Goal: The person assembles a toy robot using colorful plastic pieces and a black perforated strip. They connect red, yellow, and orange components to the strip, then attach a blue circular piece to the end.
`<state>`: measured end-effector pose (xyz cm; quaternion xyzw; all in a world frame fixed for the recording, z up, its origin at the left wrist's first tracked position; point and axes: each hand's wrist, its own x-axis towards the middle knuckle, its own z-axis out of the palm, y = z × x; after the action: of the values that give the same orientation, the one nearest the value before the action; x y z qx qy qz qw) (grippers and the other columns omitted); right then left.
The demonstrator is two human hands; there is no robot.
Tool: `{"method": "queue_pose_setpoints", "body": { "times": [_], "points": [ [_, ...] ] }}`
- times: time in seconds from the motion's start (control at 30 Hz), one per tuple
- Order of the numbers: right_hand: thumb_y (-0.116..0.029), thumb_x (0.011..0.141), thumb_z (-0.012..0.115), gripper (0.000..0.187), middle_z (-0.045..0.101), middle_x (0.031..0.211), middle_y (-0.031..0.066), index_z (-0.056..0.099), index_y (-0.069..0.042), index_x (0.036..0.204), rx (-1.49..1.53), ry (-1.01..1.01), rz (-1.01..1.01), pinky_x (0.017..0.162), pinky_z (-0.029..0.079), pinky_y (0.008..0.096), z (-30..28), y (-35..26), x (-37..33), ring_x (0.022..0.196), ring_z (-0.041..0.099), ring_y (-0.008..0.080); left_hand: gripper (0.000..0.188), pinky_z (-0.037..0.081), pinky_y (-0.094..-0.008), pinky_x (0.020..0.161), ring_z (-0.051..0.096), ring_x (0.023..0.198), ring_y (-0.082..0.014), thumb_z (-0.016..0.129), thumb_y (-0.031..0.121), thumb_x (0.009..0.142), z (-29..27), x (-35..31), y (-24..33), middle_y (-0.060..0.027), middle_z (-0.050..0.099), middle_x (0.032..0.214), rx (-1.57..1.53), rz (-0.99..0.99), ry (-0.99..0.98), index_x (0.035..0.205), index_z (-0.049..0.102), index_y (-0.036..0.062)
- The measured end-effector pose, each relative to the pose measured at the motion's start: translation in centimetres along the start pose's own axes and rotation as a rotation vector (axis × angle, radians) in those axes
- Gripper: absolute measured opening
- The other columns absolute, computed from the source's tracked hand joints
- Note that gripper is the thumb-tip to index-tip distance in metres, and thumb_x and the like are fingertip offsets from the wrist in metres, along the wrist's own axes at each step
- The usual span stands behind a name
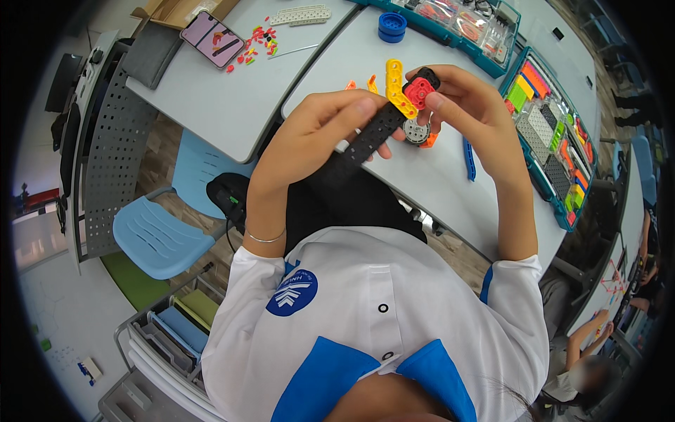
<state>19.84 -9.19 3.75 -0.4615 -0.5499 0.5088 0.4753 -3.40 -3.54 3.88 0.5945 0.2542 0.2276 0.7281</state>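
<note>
My left hand (309, 137) is closed around a black perforated beam (371, 139), thumb lying along its upper side. At the beam's far end sits a bent yellow beam (394, 79), against a red building piece (420, 91) with a black piece (427, 75) behind it. My right hand (481, 116) pinches the red piece between thumb and fingers. Just below these parts, partly hidden by my fingers, a grey round wheel (416, 131) and an orange piece (429, 141) show. Small yellow (372, 84) and orange pieces lie behind my left hand.
Blue wheels (391, 28) and a blue strip (469, 159) lie on the table. Teal cases of building parts (560, 204) stand at the right and back. Leftward are a phone (212, 39), scattered red and yellow connectors (261, 41) and a blue chair (158, 235).
</note>
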Motion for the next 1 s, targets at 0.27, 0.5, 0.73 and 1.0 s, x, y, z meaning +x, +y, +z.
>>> {"method": "queue_pose_setpoints", "body": {
  "times": [0.27,0.5,0.73,1.0],
  "points": [
    [-0.018,0.098,0.061,0.044,0.064,0.091,0.0048,0.049,0.0,0.135,0.23,-0.156,0.223,0.071,0.048,0.0249,0.0,0.5,0.0,0.078,0.06,0.0094,0.039,0.053,-0.0284,0.082,0.063,0.104,-0.0163,0.073,0.013,0.086,-0.3,1.1,-2.0,-0.0076,0.064,0.115,0.192,0.302,0.206,0.123,0.063,0.0047],
    [-0.017,0.097,0.062,0.053,0.06,0.1,0.009,0.04,0.003,0.141,0.597,-0.233,0.311,0.077,0.049,0.0266,0.8,1.0,0.0,0.082,0.058,0.0116,0.041,0.049,-0.0313,0.09,0.057,0.114,-0.018,0.075,0.013,0.084,0.2,1.2,-2.3,-0.0074,0.06,0.125,0.229,0.389,0.175,0.124,0.064,0.0072],
    [-0.02,0.099,0.059,0.046,0.063,0.11,0.0105,0.045,0.001,0.137,0.593,-0.256,0.351,0.083,0.052,0.0291,1.5,1.2,0.1,0.089,0.061,0.0139,0.037,0.046,-0.0391,0.099,0.059,0.115,-0.022,0.072,0.003,0.083,-0.3,1.0,-3.4,-0.0118,0.066,0.116,0.338,0.416,0.161,0.119,0.064,-0.0002],
    [-0.033,0.103,0.049,0.04,0.068,0.1,0.0108,0.057,-0.001,0.126,0.2,-0.295,0.299,0.076,0.053,0.0281,1.3,0.4,0.2,0.09,0.064,0.0137,0.025,0.052,-0.0322,0.088,0.065,0.091,-0.0154,0.075,0.007,0.082,-0.3,0.5,-3.1,-0.0086,0.068,0.1,0.179,0.373,0.344,0.106,0.071,0.0003]
  ]
}}
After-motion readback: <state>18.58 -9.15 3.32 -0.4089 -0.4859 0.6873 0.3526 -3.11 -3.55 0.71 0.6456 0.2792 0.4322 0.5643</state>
